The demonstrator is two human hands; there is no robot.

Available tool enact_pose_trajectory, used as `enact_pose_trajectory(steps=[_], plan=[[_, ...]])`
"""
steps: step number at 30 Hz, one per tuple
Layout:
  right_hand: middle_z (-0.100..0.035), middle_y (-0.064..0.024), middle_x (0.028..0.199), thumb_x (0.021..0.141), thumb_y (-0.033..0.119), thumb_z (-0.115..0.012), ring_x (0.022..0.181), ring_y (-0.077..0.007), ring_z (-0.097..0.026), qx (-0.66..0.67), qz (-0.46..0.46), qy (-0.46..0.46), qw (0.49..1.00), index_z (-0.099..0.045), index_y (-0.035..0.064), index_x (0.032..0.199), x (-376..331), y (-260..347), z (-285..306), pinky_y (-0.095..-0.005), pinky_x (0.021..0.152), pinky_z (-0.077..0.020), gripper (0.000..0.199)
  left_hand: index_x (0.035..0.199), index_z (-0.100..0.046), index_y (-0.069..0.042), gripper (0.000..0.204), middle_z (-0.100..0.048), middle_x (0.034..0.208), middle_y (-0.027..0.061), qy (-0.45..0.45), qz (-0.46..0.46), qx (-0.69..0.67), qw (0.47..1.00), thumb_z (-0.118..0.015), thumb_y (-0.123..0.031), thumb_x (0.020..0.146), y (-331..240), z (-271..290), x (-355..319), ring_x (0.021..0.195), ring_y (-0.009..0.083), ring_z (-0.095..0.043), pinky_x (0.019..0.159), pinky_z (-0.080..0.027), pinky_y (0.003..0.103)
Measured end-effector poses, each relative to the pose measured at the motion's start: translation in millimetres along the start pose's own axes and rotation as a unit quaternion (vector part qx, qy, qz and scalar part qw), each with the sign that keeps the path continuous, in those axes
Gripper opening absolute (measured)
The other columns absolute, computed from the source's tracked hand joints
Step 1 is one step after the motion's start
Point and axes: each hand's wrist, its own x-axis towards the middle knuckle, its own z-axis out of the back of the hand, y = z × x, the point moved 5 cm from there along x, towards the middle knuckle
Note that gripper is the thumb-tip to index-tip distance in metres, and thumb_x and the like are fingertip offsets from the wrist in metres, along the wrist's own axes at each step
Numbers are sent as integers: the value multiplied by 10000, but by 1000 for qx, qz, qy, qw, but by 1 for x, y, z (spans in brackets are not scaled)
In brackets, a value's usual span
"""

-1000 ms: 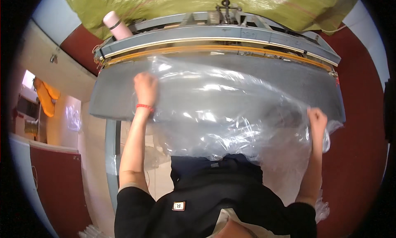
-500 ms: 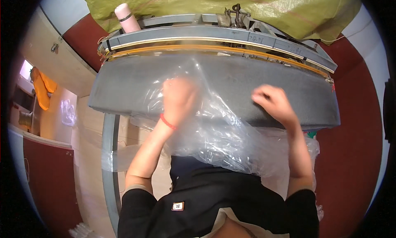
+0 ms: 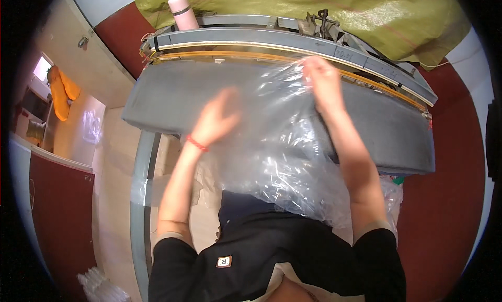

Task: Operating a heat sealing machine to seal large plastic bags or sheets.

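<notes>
One clear plastic sheet (image 3: 285, 171) trails below the right grip (image 3: 323, 85), which pinches it near its upper edge. Lower and leftward, the left grip (image 3: 214, 119) is blurred, fingers spread, seemingly empty. Beneath both lies the grey worktop (image 3: 387, 126). Gentle, even pulling should limit creases.

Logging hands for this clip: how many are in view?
2: the left hand, blurred, over the grey padded surface; the right hand, farther forward, gripping the clear plastic film.
</notes>
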Motion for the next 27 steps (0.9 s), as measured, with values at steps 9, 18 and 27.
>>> enact_pose_trajectory(steps=[9, 18, 27], plan=[[-555, 9, 853, 881, 259, -463, 745, -69, -463, -214, 79, -330, 916, -576, 17, 943, -48, -5, 291, -200, 666, -378, 274, 845, -606, -52, 180, -596, 725, 163, 343, 135, 274, 888, -554, -131, 693, 124, 67, -86, 712, 323, -568, 636, -456, 385], [-599, -86, 788, 882, 275, -434, 713, -174, -540, -493, 11, -397, 774, -581, 3, 897, -106, -62, 426, -293, 658, -411, 309, 829, -539, -40, 190, -516, 703, 107, -560, -59, 463, 684, -580, -217, 771, 53, 235, 14, 628, 267, -514, 630, -423, 397], [-570, -199, 928, 886, 391, -355, 850, -402, -515, -681, -172, -352, 618, -542, 75, 1013, -144, -79, 524, -434, 672, -405, 388, 1257, -340, 11, 668, -318, 1314, 201, -62, 166, 332, 927, -521, -430, 790, 253, 128, 36, 1252, 331, -237, 1023, -207, 368]])
